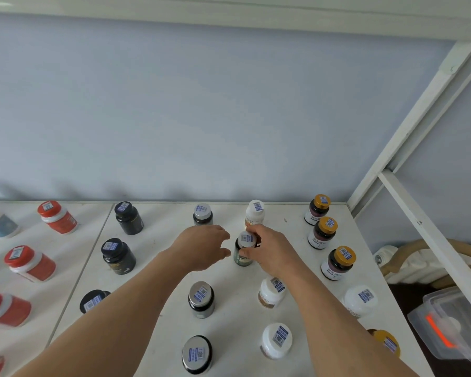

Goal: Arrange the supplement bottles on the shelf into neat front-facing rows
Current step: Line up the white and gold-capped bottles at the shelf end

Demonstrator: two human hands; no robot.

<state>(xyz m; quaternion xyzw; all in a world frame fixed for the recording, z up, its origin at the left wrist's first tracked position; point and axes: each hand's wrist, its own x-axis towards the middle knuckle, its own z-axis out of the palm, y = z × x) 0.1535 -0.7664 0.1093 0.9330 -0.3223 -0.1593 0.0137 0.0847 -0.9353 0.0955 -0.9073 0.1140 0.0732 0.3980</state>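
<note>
Supplement bottles stand in rows on the white shelf (161, 257). My right hand (272, 251) grips a dark green bottle with a silver cap (244, 250) near the shelf's middle. My left hand (204, 246) hovers just left of that bottle, fingers relaxed and apart from it. More silver-capped dark bottles stand behind (202, 214) and nearer (201, 299), (197, 354). White-capped bottles (254, 213), (271, 292), (276, 340) line up to the right. Gold-capped bottles (322, 232) form the right column, black bottles (119, 255) the left.
Red-capped jars (30, 262) sit on the neighbouring shelf panel at the left. A white metal frame post (408, 126) rises at the right edge. Beyond it lie a clear plastic box (452, 322) and a hose (408, 248). The grey wall backs the shelf.
</note>
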